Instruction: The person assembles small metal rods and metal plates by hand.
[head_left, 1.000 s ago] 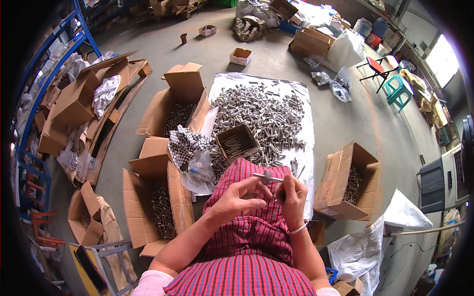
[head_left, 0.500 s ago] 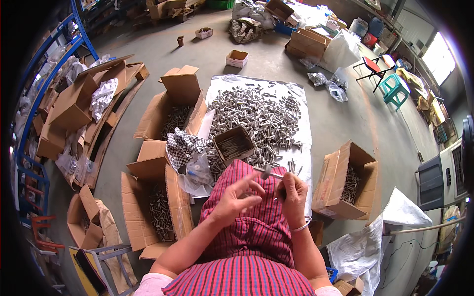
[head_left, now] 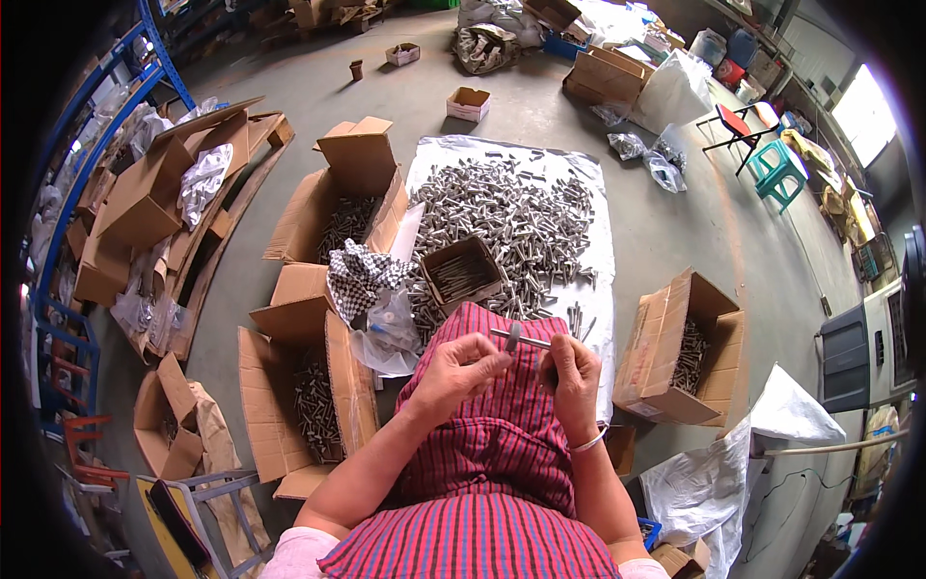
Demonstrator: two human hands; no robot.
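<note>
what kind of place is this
Probably a warehouse or small workshop floor for sorting hardware: a heap of metal bolts on a sheet, open cardboard boxes of them, blue storage racking.

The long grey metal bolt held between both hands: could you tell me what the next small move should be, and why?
Probably turn the small grey metal washer or nut further along the long grey metal bolt. The left hand pinches that piece at the bolt's left end, while the right hand grips the other end.

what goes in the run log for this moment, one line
left hand: fingertips on washer on bolt | right hand: holds bolt level | setting: above striped lap, bolt pile on sheet ahead
</note>
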